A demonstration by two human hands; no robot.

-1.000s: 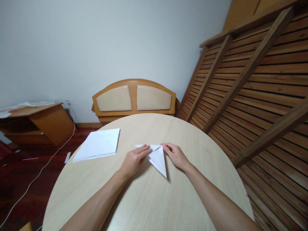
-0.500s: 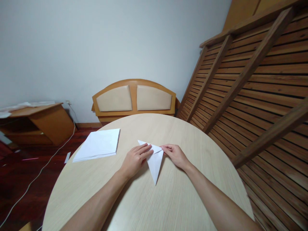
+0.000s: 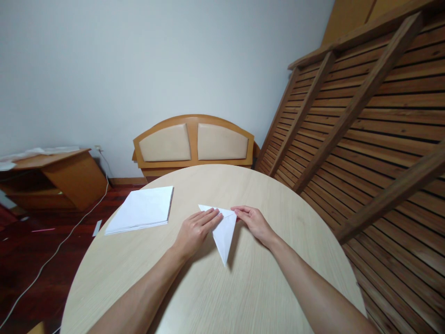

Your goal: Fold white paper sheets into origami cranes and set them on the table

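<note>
A white sheet of folded paper is near the middle of the round table, its long point toward me and another corner out to the far left. Across its upper left part lie the fingers of my left hand, close together and holding it; the left thumb is mostly hidden. My right hand pinches the upper right corner between thumb and fingertips. A shadow shows along the paper's right edge.
A stack of white paper lies on the left of the pale round table. Behind stands a padded wooden headboard. A slatted wooden frame leans at the right. A low cabinet and a white cable are at the left.
The left fingers have slid slightly to the right over the fold. The right hand has shifted a little at its corner, and the paper has turned slightly.
</note>
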